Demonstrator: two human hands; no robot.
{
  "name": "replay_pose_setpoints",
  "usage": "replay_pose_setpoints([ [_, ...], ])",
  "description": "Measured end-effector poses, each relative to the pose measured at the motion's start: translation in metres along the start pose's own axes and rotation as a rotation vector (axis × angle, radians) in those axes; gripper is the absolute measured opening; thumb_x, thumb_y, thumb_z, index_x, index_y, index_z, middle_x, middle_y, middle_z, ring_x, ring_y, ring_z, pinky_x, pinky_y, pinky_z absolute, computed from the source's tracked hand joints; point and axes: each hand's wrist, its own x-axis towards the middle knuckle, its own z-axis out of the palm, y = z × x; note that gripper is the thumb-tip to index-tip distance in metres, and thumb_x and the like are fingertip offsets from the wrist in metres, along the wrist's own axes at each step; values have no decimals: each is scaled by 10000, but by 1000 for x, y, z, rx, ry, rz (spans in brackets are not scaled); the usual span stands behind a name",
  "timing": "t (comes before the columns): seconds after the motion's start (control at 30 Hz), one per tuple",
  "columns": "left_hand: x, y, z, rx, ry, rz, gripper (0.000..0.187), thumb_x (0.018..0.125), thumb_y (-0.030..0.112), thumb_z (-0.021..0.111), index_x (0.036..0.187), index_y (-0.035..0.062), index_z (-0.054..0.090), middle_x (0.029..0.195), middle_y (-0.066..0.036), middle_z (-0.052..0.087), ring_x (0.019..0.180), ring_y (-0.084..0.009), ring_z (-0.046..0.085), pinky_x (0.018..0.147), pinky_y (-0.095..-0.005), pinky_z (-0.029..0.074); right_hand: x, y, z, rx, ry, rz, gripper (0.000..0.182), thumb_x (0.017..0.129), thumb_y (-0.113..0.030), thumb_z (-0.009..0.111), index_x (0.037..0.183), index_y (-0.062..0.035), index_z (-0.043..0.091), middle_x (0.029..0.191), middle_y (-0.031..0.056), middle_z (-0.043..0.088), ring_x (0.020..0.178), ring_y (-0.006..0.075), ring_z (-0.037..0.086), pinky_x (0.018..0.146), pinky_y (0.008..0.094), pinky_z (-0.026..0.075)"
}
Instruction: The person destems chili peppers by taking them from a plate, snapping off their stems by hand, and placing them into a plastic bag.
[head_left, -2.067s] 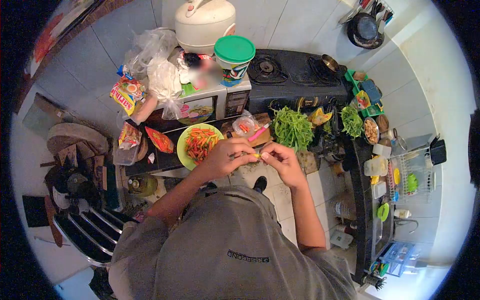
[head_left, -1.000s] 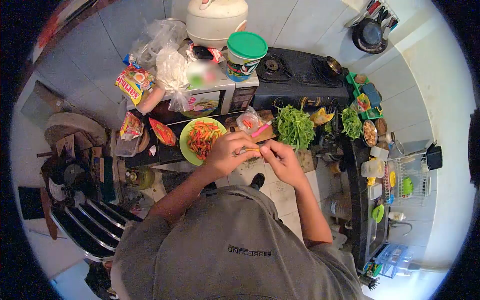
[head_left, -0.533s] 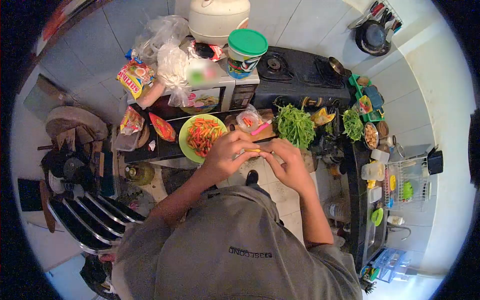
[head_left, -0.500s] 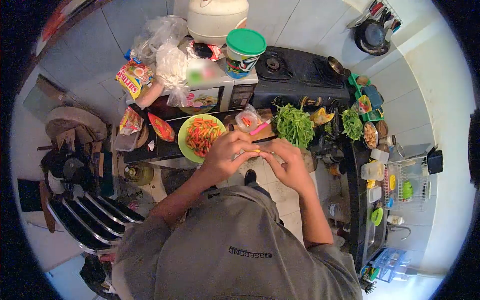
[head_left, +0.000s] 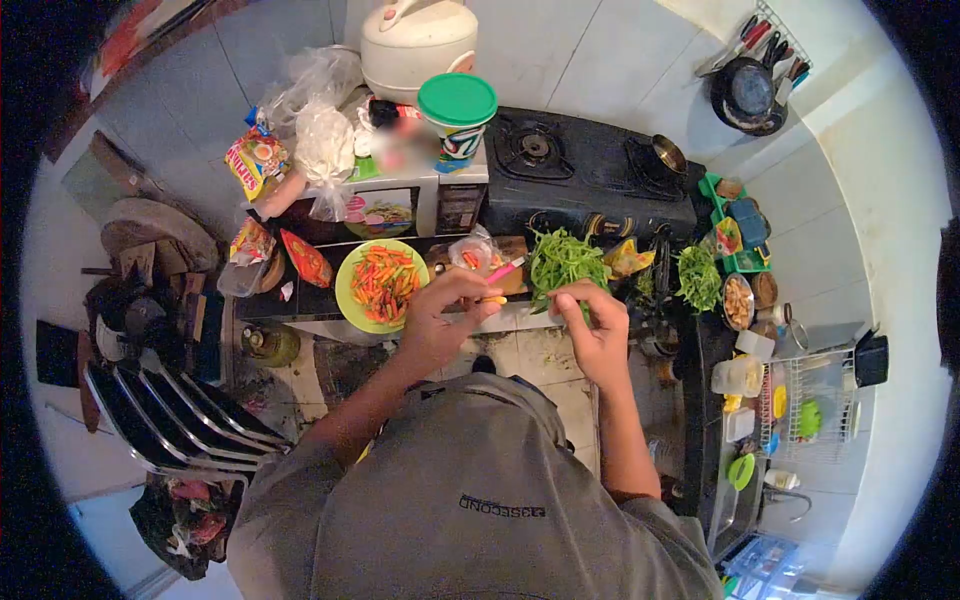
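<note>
My left hand (head_left: 448,318) pinches a small orange-yellow chili (head_left: 495,299) between its fingertips, just right of a lime-green plate (head_left: 347,297) heaped with red and orange chilies (head_left: 385,283). To the right, my right hand (head_left: 592,325) has its thumb and fingertips together below a pile of leafy greens (head_left: 568,262); whatever lies between them is too small to make out. Between the plate and the greens, a clear bag with red pieces (head_left: 474,252) and a pink-handled knife (head_left: 506,269) rest on a wooden board (head_left: 437,255).
A black gas stove (head_left: 590,180) stands behind the greens. Left of it, a microwave (head_left: 385,210) carries a green-lidded tub (head_left: 457,115) and plastic bags. More greens (head_left: 697,278), a bowl of brown pieces (head_left: 738,301) and a dish rack (head_left: 808,410) are at the right.
My hands have moved apart: the left one shifted left with the orange-yellow chili, the right one slightly right. The view has shifted a little.
</note>
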Motion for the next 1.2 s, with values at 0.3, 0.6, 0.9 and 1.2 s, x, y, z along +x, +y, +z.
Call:
replay_pose_setpoints([
  [0.3,11,0,53,74,32,-25,169,852,63,734,1020,40,720,1001,-56,663,921,-140,619,807,-272,493,-7,84,-56,33,50,93,122,937,-94,634,955,22,667,905,63,648,796,128,576,736,271,455],
  [0.6,-2,-16,97,49,129,-233,107,903,61,643,994,5,644,966,-75,588,803,-129,510,770,-261,425,-22,247,-174,-488,392,125,117,861,-65,649,965,-25,685,891,137,635,812,277,613,767,358,491],
  [0.9,22,-9,125,42,195,-102,138,881,38,683,1010,8,647,1001,-74,597,846,-138,532,805,-266,439,-54,372,-193,-881,504,355,233,892,-218,651,1056,-57,685,1094,130,608,1021,326,581,834,455,465],
  [1.2,41,6,120,-68,136,-112,202,878,-19,669,1046,27,567,1061,-103,547,963,-168,527,868,-295,427,-5,241,-76,-276,586,31,62,859,-6,644,919,5,634,967,137,601,930,299,590,861,391,471],
])
